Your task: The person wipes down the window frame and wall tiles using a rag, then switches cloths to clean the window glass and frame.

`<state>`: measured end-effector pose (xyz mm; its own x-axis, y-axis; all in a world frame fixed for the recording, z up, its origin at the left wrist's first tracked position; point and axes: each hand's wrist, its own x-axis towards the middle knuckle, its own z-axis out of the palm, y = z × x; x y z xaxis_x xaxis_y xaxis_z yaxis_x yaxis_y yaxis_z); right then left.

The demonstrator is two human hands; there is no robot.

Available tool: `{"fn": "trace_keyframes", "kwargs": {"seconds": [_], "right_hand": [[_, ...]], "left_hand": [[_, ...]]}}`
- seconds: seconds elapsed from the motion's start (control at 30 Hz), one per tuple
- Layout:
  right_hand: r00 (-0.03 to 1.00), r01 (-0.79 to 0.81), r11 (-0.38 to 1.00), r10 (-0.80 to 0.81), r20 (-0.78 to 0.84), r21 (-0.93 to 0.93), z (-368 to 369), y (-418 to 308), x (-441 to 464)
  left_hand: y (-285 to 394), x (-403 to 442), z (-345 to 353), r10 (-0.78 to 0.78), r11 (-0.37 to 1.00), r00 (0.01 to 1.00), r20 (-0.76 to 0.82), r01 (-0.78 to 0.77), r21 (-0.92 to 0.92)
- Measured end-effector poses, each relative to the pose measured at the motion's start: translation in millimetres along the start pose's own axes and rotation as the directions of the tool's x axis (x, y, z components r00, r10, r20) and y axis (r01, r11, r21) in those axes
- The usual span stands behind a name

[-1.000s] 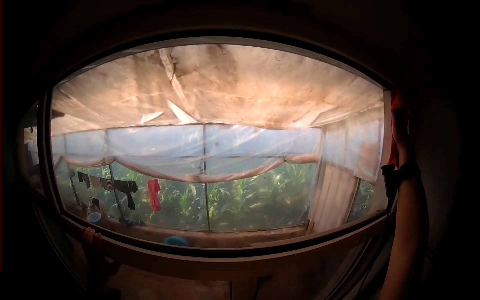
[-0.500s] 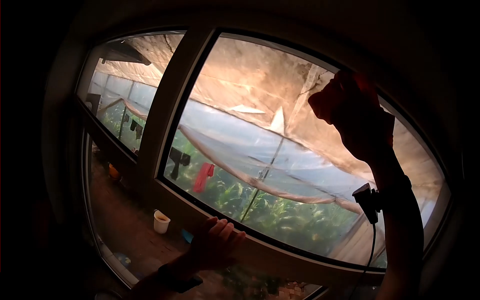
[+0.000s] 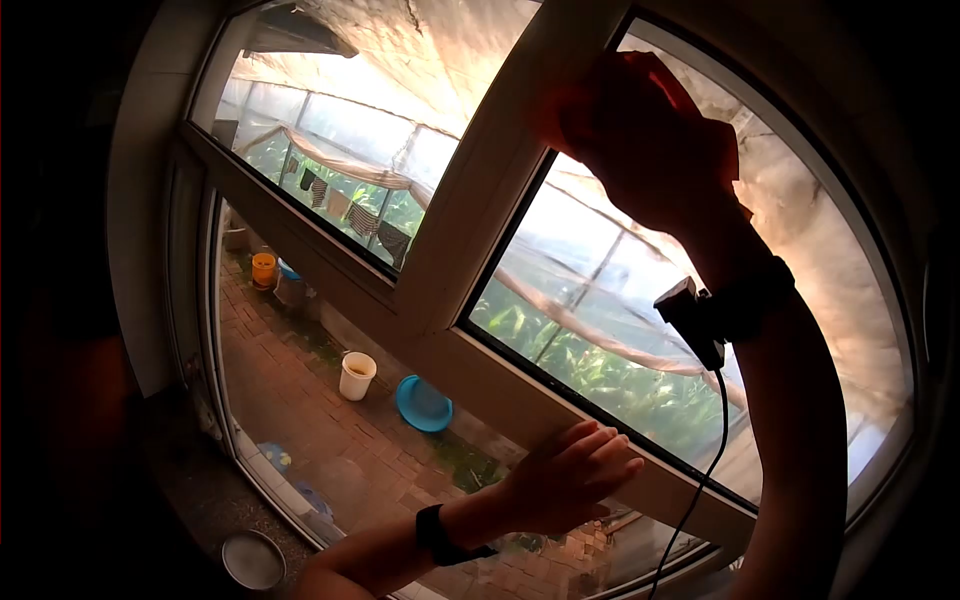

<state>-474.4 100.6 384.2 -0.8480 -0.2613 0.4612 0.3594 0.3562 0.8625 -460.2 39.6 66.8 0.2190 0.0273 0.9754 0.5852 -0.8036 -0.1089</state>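
Note:
My right hand (image 3: pixel 650 140) is raised against the upper window pane (image 3: pixel 590 290), its fingers closed around a red cloth (image 3: pixel 665 78) at the upright frame bar (image 3: pixel 500 130). A strap with a small dark device (image 3: pixel 695 320) and a hanging cable is on the right wrist. Lower down, my left hand (image 3: pixel 570 478) rests on the horizontal frame bar (image 3: pixel 530 400) with its fingers spread and nothing held. A black band (image 3: pixel 440 535) circles the left wrist.
A round metal dish (image 3: pixel 253 560) sits on the sill at the lower left. Beyond the glass are a white bucket (image 3: pixel 357 377), a blue basin (image 3: pixel 424 404), an orange bucket (image 3: pixel 263 270), hanging clothes (image 3: pixel 335 203) and green plants.
The view has swung left and down, showing more of the brick yard. My right hand has moved from the right edge of the pane to the upright bar; my left hand stays on the lower bar.

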Motion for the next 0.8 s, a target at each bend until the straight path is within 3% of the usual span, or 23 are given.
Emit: {"fn": "trace_keyframes", "kwargs": {"seconds": [0.03, 0.1, 0.13, 0.17, 0.2, 0.23, 0.3, 0.33, 0.37, 0.4, 0.43, 0.47, 0.5, 0.53, 0.57, 0.6, 0.63, 0.67, 0.73, 0.77, 0.8], "right_hand": [[1.000, 0.017, 1.000, -0.017, 0.018, 0.024, 0.6, -23.4, -15.9], [0.998, 0.039, 0.997, -0.043, 0.056, 0.069, -0.1, -71.5, -49.9], [0.980, 0.014, 0.996, -0.030, 0.198, 0.085, 3.8, -88.7, -62.7], [0.987, 0.031, 0.989, -0.053, 0.153, 0.143, 6.8, -102.6, -73.8], [0.969, 0.025, 0.973, -0.079, 0.233, 0.228, 0.4, -113.6, -80.0], [0.977, 0.057, 0.978, -0.096, 0.189, 0.203, 4.7, -126.1, -87.4], [0.910, -0.257, 0.724, -0.042, 0.414, 0.640, -13.8, -141.1, -88.1], [0.911, -0.260, 0.725, -0.033, 0.410, 0.638, -8.3, -140.8, -91.3], [0.917, -0.283, 0.611, -0.052, 0.395, 0.739, 8.2, -140.8, -95.3], [0.926, -0.298, 0.477, -0.068, 0.372, 0.827, 10.5, -141.2, -90.8], [0.930, -0.295, 0.468, -0.061, 0.364, 0.833, 9.6, -138.9, -90.9], [0.879, -0.361, 0.549, -0.071, 0.472, 0.754, 0.4, -135.8, -86.1], [0.814, -0.416, 0.626, -0.067, 0.577, 0.660, -6.3, -133.2, -84.0], [0.870, -0.278, 0.653, -0.139, 0.473, 0.704, -0.5, -130.5, -89.8], [0.875, -0.282, 0.645, -0.131, 0.467, 0.711, 7.7, -129.4, -93.6], [0.888, -0.251, 0.631, -0.153, 0.435, 0.734, 14.5, -130.0, -95.2], [0.900, -0.217, 0.617, -0.174, 0.399, 0.757, 19.7, -130.1, -98.4], [0.907, -0.213, 0.609, -0.168, 0.387, 0.764, 14.5, -132.5, -102.7], [0.931, -0.351, 0.328, 0.227, 0.287, 0.877, -8.6, -141.3, -120.9], [0.946, -0.304, 0.463, 0.250, 0.206, 0.833, -27.5, -139.8, -132.8], [0.958, -0.259, 0.589, 0.261, 0.123, 0.765, -48.5, -137.6, -147.6]], "left_hand": [[-0.8, -4.2, -8.9, -0.012, 1.000, 1.000, 0.012, 0.012, 0.000], [0.0, -16.0, -26.4, -0.029, 0.996, 0.991, -0.134, 0.039, 0.078], [-2.6, -21.4, -34.3, -0.094, 0.991, 0.976, -0.195, 0.111, 0.079], [-7.9, -22.1, -44.2, -0.106, 0.986, 0.955, -0.279, 0.137, 0.095], [-12.7, -19.5, -54.9, -0.144, 0.978, 0.935, -0.323, 0.184, 0.097], [-16.5, -15.6, -64.7, -0.179, 0.968, 0.912, -0.370, 0.231, 0.100], [-26.8, -9.1, -74.9, -0.233, 0.955, 0.867, -0.441, 0.290, 0.065], [-25.2, -2.6, -79.6, -0.304, 0.944, 0.848, -0.433, 0.329, -0.019], [-23.8, 0.7, -79.9, -0.300, 0.945, 0.852, -0.429, 0.327, -0.011], [-23.6, 1.4, -78.9, -0.404, 0.913, 0.831, -0.382, 0.393, -0.110], [-24.9, 0.3, -77.7, -0.503, 0.864, 0.803, -0.321, 0.460, -0.202], [-29.5, 0.6, -79.1, -0.422, 0.901, 0.843, -0.334, 0.429, -0.057], [-28.2, 1.9, -79.0, -0.421, 0.902, 0.848, -0.321, 0.430, -0.046], [-26.7, 5.8, -78.7, -0.535, 0.839, 0.794, -0.288, 0.459, -0.293], [-24.2, 10.2, -80.5, -0.639, 0.718, 0.735, -0.226, 0.464, -0.518], [-29.9, 8.0, -82.6, -0.639, 0.760, 0.740, -0.210, 0.567, -0.316], [-31.9, 10.2, -84.7, -0.639, 0.762, 0.741, -0.206, 0.573, -0.301], [-32.9, 16.2, -87.2, -0.572, 0.803, 0.805, -0.155, 0.511, -0.306], [-34.2, 20.8, -82.1, -0.494, 0.841, 0.865, -0.093, 0.447, -0.305], [-37.3, 20.4, -73.3, -0.385, 0.916, 0.918, -0.094, 0.393, 0.080], [-38.3, 21.9, -65.6, -0.278, 0.851, 0.959, -0.050, 0.270, 0.450]]}}
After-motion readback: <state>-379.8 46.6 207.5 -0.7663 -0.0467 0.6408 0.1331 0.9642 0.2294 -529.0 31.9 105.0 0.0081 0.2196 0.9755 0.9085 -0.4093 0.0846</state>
